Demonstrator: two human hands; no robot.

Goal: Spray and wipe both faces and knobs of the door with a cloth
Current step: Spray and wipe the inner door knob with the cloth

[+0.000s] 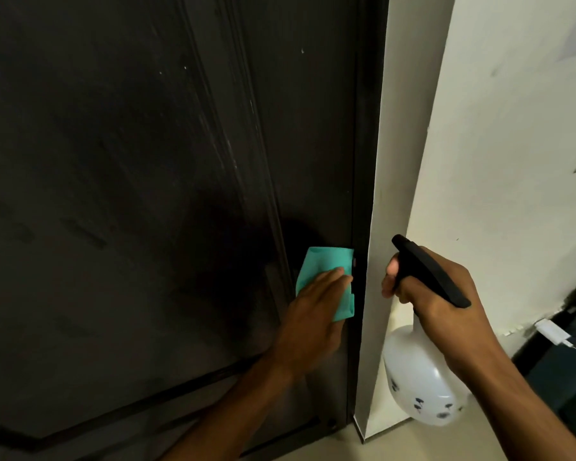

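Left hand (313, 311) is pressing a folded teal cloth (320, 271) flat against the dark door (147, 194), fingers straight, close to the door's right edge beside the dark frame (368, 161). Right hand (446, 294) is gripping the black trigger head of a white spray bottle (419, 387), fingers curled round it, in front of the cream wall (463, 144). Both hands are working apart, near each other.

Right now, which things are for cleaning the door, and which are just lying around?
For the job:
- dark door
- teal cloth, pressed flat on the door by the left hand
- white spray bottle, gripped by the right hand

Just lying about:
- white charger and cable by the wall
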